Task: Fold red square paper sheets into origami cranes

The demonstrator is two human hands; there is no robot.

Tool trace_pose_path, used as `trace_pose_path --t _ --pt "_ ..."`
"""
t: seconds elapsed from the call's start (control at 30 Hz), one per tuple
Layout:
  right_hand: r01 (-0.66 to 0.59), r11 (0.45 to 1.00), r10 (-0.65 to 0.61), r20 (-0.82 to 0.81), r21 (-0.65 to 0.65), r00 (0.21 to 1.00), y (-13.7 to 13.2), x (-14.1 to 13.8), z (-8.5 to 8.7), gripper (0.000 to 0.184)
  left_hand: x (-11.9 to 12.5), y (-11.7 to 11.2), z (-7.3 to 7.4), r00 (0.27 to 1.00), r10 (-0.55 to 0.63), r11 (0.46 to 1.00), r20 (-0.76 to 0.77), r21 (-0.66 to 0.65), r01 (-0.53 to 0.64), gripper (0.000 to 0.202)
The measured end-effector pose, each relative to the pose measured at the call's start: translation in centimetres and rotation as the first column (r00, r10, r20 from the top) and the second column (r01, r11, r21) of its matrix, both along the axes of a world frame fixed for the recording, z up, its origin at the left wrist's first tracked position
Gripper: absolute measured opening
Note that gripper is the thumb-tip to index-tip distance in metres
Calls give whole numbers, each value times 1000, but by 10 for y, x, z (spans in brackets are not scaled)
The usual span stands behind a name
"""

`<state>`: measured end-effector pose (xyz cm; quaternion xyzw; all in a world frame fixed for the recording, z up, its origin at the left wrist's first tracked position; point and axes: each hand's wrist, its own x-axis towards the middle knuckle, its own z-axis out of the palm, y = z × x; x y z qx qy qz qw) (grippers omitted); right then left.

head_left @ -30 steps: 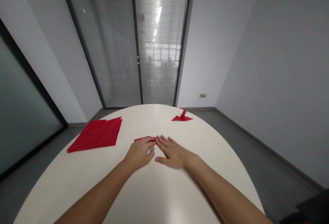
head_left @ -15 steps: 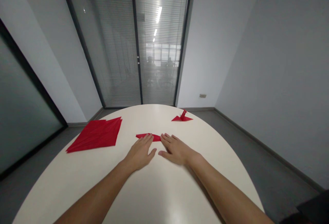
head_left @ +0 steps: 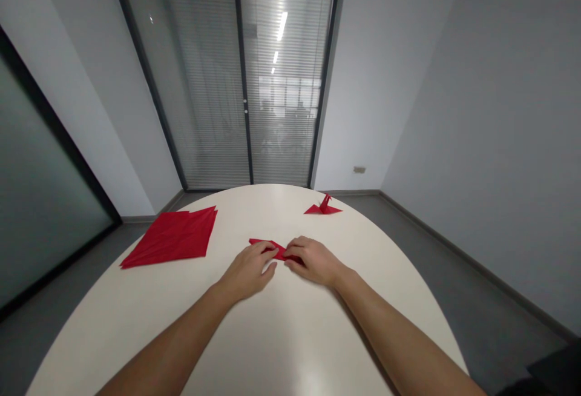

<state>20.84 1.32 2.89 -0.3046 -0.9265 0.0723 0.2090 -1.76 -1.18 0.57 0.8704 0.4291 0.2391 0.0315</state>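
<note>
A narrow strip of folded red paper (head_left: 281, 254) lies slantwise on the table between my two hands. My left hand (head_left: 249, 267) rests with bent fingertips on its left part, the thumb held apart from the fingers. Around the right end curls my right hand (head_left: 314, 261), its fingers and thumb closing on the paper from either side. That end is largely hidden by the fingers.
A red origami crane (head_left: 324, 207) with spread wings stands near the far right edge of the round white table (head_left: 281, 335). To the left lies a stack of red paper sheets (head_left: 172, 235). A glass partition with blinds (head_left: 209, 81) rises behind.
The fingers of both hands, flat on the paper before, are now bent. The folded paper has turned, its right end coming nearer to me, and my right hand has closed on that end.
</note>
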Motion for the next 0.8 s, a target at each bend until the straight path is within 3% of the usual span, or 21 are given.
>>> trace_pose_path --t 0.33,0.57,0.8 --pt "-17 981 -1 -92 -193 996 0 -1 -5 31 0 5 -5 989 144 990 37 -4 -144 26" --pt "16 992 -35 -156 -123 987 3 -4 -12 29 1 6 -6 978 187 982 97 4 -188 23" --pt "31 986 -64 -203 -162 977 6 -4 -15 28 -1 8 -13 960 253 967 121 11 -256 40"
